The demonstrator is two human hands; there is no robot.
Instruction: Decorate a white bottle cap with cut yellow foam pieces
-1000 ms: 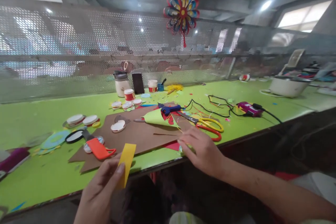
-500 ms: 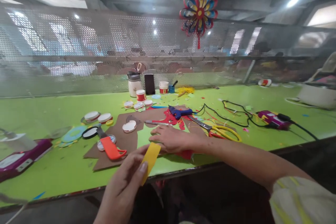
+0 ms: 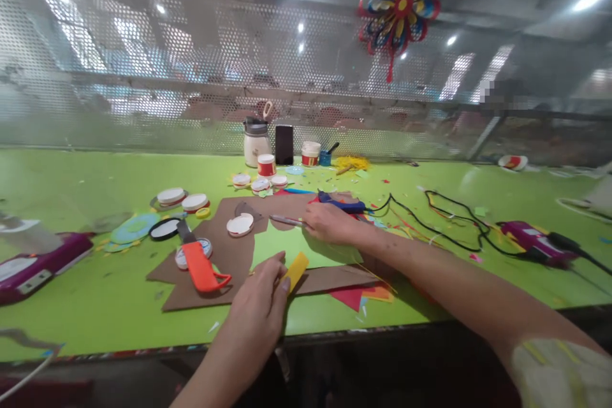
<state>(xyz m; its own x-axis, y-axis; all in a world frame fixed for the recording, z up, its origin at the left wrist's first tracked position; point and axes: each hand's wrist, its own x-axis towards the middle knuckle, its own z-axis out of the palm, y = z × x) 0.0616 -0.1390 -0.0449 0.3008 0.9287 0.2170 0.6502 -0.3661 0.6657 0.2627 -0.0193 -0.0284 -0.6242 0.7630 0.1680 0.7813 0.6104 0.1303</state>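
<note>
Between thumb and fingers, my left hand (image 3: 261, 296) pinches a yellow paper strip (image 3: 297, 272) above the near edge of the brown cardboard (image 3: 201, 296). My right hand (image 3: 329, 222) reaches across the board, its fingers closed over the right end of a slim silver pen-like tool (image 3: 285, 220). Beneath both hands lies a light green paper sheet (image 3: 280, 247). A blue glue gun (image 3: 342, 204) is just beyond the right hand, partly covered. Left of the sheet are a white round lid (image 3: 240, 225) and an orange-handled cutter (image 3: 203, 268).
Purple power strips sit at left (image 3: 52, 268) and right (image 3: 538, 242), with black cable (image 3: 459, 220) between. White-lidded tubs (image 3: 171, 196), a jug (image 3: 257, 143), a phone (image 3: 284, 145) and yellow shreds (image 3: 352, 162) stand farther back. Red paper (image 3: 349, 296) pokes out near the front edge.
My right hand has moved away from me and right, onto the pen-like tool's end. The left hand moved forward over the board with the yellow strip. The scissors no longer show. The view shifted.
</note>
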